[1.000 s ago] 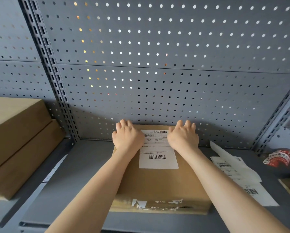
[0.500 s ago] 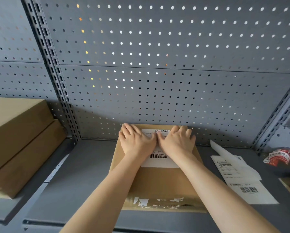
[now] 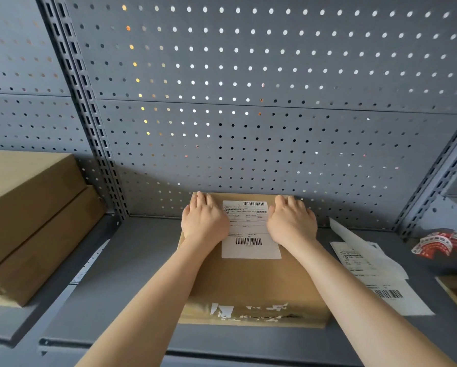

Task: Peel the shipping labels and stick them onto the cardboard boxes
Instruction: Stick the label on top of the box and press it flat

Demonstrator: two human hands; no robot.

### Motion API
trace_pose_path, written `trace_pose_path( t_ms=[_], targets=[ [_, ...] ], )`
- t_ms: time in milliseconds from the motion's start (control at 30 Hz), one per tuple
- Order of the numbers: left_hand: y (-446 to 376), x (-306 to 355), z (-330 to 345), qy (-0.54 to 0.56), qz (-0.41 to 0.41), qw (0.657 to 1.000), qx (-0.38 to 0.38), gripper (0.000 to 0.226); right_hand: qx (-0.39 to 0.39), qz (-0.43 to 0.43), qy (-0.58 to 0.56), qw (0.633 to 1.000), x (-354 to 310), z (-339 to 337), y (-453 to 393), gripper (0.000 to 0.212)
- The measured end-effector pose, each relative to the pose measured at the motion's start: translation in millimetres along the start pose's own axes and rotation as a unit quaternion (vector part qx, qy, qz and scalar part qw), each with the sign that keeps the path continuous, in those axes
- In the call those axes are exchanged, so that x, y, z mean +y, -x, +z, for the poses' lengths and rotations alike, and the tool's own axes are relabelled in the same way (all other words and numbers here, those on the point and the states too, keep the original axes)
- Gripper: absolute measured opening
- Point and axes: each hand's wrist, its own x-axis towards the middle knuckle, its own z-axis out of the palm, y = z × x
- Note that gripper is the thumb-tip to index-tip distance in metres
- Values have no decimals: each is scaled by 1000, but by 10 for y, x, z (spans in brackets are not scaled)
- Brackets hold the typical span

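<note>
Label [image 3: 251, 231] lies upright lengthwise on box [image 3: 251, 282], barcodes crosswise.

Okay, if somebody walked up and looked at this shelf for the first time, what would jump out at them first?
Probably the white shipping label stuck on the far half of the cardboard box at centre, with the left hand and right hand pressed flat on either side of it. Next, the grey pegboard wall with light shining through its holes, and the loose label sheets to the box's right.

Three cardboard boxes [image 3: 251, 284], two hands [image 3: 203, 221], one stuck label [image 3: 250, 231].
</note>
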Motion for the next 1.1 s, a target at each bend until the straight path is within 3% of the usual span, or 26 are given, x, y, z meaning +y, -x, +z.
trace_pose_path(
  t_ms=[133,367,533,800,1100],
  targets=[
    [33,-13,-25,7,-1,1000,2,53,3,2,-15,1000,27,-11,19,37],
    [205,149,35,-54,-20,998,3,81,-21,37,33,999,-107,-5,162,77],
    [286,231,47,-75,-27,997,-17,95,-20,45,45,998,-183,36,218,90],
    [284,215,51,-82,-17,996,-23,91,-18,42,47,998,-175,52,214,87],
    [244,-7,-5,-6,28,999,-15,54,-26,-3,21,999,38,-29,257,51]
  ],
)
